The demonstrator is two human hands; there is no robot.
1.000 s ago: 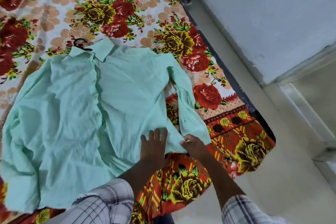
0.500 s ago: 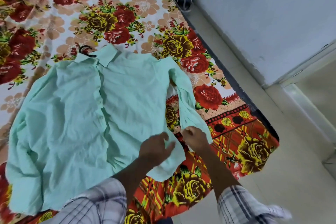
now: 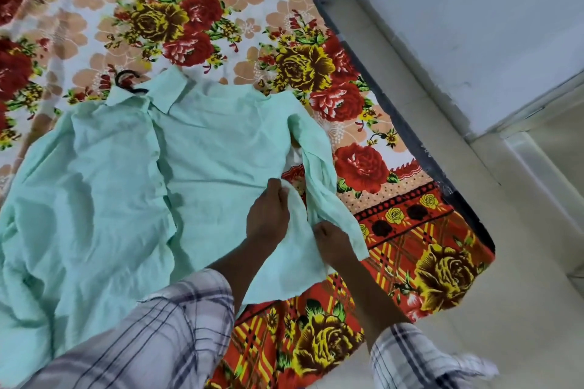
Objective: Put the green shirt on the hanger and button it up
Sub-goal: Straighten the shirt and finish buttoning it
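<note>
Now both hands work the lower side of the pale green collared shirt (image 3: 205, 161), which lies front up on the bed.
Detail: the left hand (image 3: 268, 215), flat with spread fingers a second ago, has moved up the panel and curls its fingers into the cloth; the right hand (image 3: 331, 241) pinches the sleeve end as before. The black hanger hook (image 3: 126, 80) shows at the collar, so hanging looks done; buttons cannot be made out. The sleeve lies near the edge of the red floral bedsheet (image 3: 426, 230), with open sheet beyond the collar.
</note>
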